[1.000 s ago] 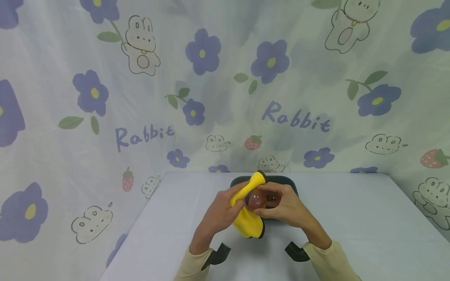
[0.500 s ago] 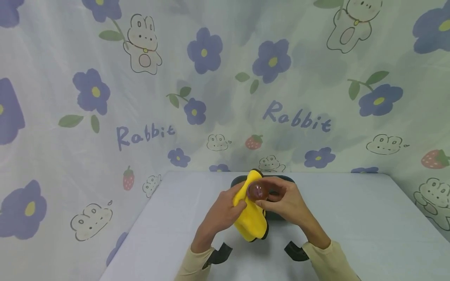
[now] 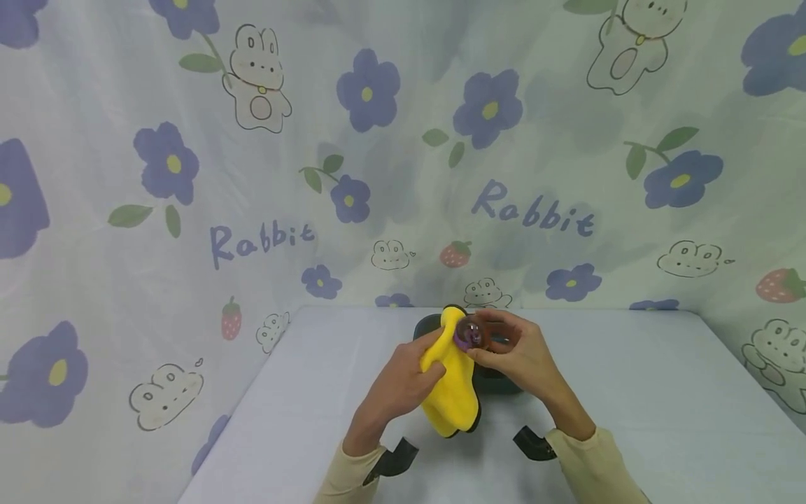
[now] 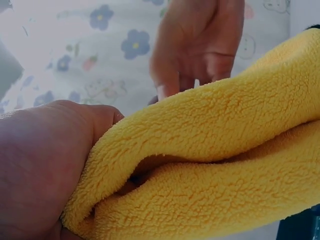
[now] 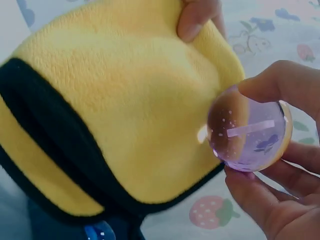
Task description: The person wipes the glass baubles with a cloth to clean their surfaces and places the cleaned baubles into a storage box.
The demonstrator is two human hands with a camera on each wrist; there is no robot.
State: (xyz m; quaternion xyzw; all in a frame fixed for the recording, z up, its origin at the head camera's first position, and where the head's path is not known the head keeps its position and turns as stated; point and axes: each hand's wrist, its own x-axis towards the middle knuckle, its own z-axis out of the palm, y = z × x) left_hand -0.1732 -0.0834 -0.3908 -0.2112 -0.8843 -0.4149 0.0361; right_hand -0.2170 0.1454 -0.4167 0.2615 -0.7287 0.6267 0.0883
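My left hand [image 3: 406, 374] grips a yellow fleece cloth [image 3: 455, 392] with dark edging, which hangs in folds below the fingers. Between the thumb and fingers of my right hand [image 3: 519, 350] is a clear, purple-tinted ball [image 5: 250, 132] with a pale strip and small specks inside. The ball sits right beside the cloth's face, overlapping its edge in the right wrist view. In the left wrist view the cloth [image 4: 210, 130] fills the front and hides the ball and most of the right fingertips.
Behind and below the hands stands a dark container [image 3: 504, 383] on the white table [image 3: 630, 392]. A shiny blue round thing [image 5: 100, 231] shows near it in the right wrist view. A patterned curtain [image 3: 403, 154] rises behind the table.
My right hand has moved slightly up and right with the ball, drawing it out from the cloth's fold. The cloth now hangs more opened out from my left hand.
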